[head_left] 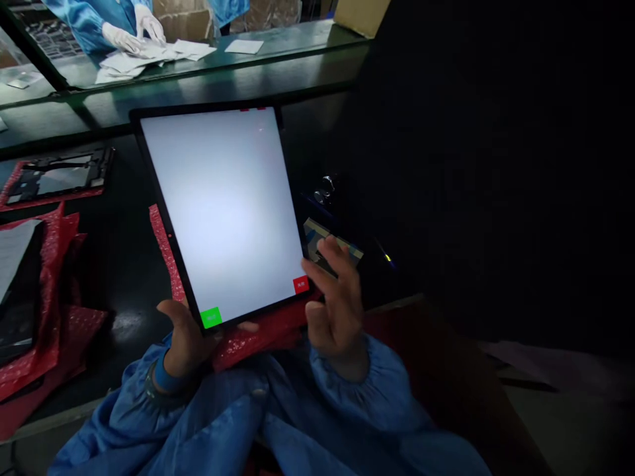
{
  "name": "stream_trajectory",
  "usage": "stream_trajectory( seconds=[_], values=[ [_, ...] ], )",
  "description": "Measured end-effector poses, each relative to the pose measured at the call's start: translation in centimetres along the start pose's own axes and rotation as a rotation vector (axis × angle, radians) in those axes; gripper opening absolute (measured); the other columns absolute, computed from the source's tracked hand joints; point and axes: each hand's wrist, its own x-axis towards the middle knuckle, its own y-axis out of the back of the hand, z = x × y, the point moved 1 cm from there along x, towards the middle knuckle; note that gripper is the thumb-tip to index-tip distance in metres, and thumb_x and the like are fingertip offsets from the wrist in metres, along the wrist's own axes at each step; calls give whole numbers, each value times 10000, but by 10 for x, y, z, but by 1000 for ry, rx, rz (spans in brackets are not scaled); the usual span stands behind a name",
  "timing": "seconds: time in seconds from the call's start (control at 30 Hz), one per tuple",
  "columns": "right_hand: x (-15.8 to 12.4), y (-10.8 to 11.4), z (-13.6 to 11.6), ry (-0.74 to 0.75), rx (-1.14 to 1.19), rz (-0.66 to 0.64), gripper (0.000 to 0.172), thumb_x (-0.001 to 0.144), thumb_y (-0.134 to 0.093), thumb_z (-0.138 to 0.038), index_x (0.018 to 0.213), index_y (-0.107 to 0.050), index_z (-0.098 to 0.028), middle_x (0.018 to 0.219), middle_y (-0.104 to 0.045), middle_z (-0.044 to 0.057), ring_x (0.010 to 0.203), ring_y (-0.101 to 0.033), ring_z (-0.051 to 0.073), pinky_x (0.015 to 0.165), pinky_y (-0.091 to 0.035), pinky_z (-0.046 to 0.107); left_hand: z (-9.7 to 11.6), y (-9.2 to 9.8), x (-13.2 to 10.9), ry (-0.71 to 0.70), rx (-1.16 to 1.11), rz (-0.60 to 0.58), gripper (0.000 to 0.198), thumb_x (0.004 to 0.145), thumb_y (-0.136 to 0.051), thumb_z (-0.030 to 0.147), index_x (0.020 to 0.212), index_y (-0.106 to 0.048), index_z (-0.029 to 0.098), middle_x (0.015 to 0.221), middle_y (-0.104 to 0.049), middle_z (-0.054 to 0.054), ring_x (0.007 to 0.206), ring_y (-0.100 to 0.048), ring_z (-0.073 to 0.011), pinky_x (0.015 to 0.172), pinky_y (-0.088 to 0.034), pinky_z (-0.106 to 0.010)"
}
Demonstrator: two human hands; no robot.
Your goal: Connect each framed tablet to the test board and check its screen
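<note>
A tablet (pixel 223 205) with a lit white screen is tilted up in front of me, a green button at its lower left corner and a red button at its lower right. My left hand (pixel 186 337) grips the tablet's lower left corner, thumb on the bezel beside the green button. My right hand (pixel 335 301) hovers at the lower right corner with fingers spread apart, fingertips close to the red button. A red bubble-wrap bag (pixel 258 337) lies under the tablet.
More red bubble bags (pixel 44 311) with dark tablets lie at the left, and an opened tablet part on a red tray (pixel 57 175) sits at the far left. A co-worker's gloved hands (pixel 131 33) handle white sheets on the far bench. The right side is dark.
</note>
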Motion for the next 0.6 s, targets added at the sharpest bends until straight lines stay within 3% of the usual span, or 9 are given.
stream_trajectory(
  seconds=[0.13, 0.27, 0.4, 0.5, 0.6],
  values=[
    [10, 4, 17, -190, 114, 52, 409, 1020, -438, -274, 1416, -538, -276, 1462, -541, 86, 1387, -503, 245, 1118, -477, 478, 2, 0, 0, -21, 29, -101, 941, 555, -643, 897, 1094, -762, 135, 884, -798, -140, 994, -725, -447, 796, -638, -542],
    [16, 9, 22, -260, 137, 55, 366, 1013, -480, -302, 1367, -560, -260, 1441, -548, 115, 1357, -535, 249, 1059, -534, 460, -1, 4, -2, 10, 44, -99, 935, 630, -538, 926, 1151, -740, 176, 958, -798, -125, 1039, -719, -418, 790, -649, -490],
    [14, 3, -2, -40, -41, 18, 372, 936, -619, -415, 1261, -588, -235, 1341, -604, 129, 1329, -556, 304, 1117, -457, 566, -4, 5, -2, -65, 118, 42, 984, 632, -515, 943, 1293, -657, 229, 1034, -789, -111, 1150, -673, -406, 840, -640, -477],
    [8, -13, -32, 222, -124, -45, 230, 890, -698, -429, 1023, -646, -248, 1075, -696, 33, 1219, -635, 227, 1248, -287, 509, -4, 2, -1, -128, 158, 182, 975, 687, -475, 932, 1366, -597, 243, 1064, -776, -105, 1185, -656, -386, 864, -634, -477],
    [2, -31, -54, 360, -127, -118, 82, 916, -693, -333, 900, -672, -256, 944, -692, -34, 1148, -658, 136, 1289, -206, 453, -5, 0, 0, -135, 202, 230, 1003, 661, -457, 956, 1323, -631, 223, 1025, -772, -109, 1160, -662, -397, 836, -648, -475]
  ],
)
